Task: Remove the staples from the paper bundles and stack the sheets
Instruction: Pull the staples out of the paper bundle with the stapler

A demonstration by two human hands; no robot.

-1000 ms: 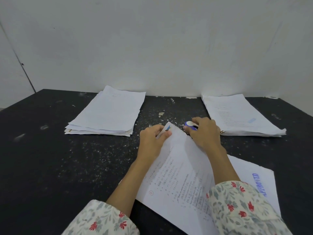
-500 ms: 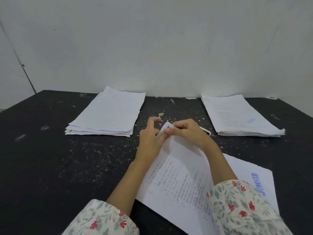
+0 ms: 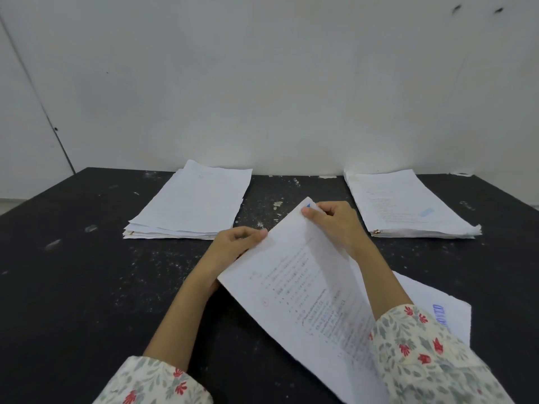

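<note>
Printed sheet [image 3: 303, 287], lifted at its far corner above the bench [image 3: 87, 272]: corner pinched by right hand [image 3: 335, 225], left edge gripped by left hand [image 3: 233, 246], seemingly for peeling it free of the sheets beneath [image 3: 431, 310]. Two paper stacks are kept well apart at the back: left stack [image 3: 192, 202], probably loosened sheets; right stack [image 3: 408, 205], with a staple showing at its near corner.
</note>
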